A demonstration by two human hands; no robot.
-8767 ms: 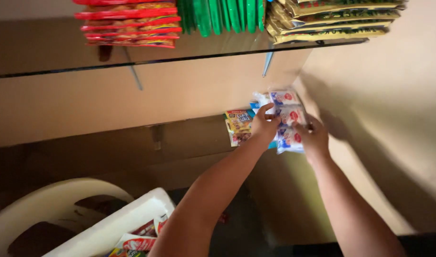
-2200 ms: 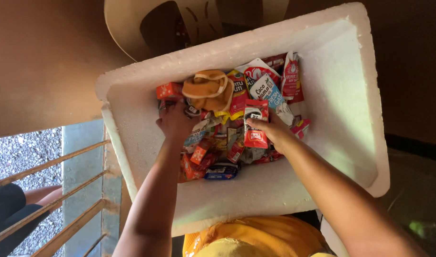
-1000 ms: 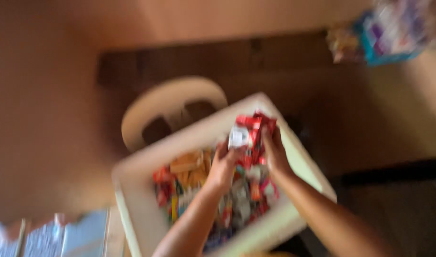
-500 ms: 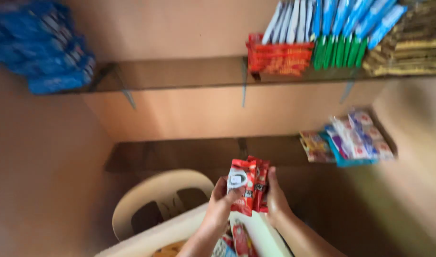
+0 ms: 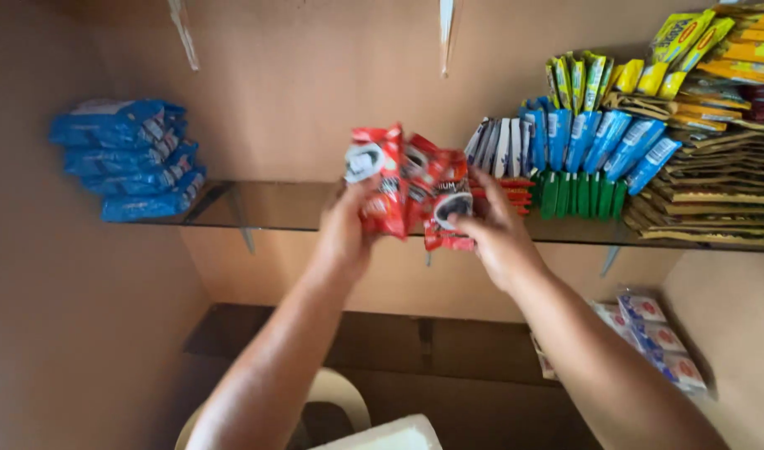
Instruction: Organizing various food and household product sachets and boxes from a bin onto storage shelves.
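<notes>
Left hand (image 5: pixel 342 237) and right hand (image 5: pixel 497 237) both raised, fingers grasping red snack packets (image 5: pixel 407 187), before glass shelf (image 5: pixel 274 208), blue packets (image 5: pixel 128 158) stacked far left, upright sachets (image 5: pixel 578 154) right

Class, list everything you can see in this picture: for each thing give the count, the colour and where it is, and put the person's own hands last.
red sachets: a handful, red with white and dark marks, held up in front of the glass shelf
glass shelf: one, clear, on the wall
blue packs: a stack, blue, left end of shelf
blue sachets: a row, blue, upright on shelf
green sachets: a row, green, below the blue sachets
yellow packets: several, yellow, top right
white packets: several, white and blue, lower shelf at right
chair: one, cream, bottom
left hand: grips the red sachets
right hand: grips the red sachets
</notes>
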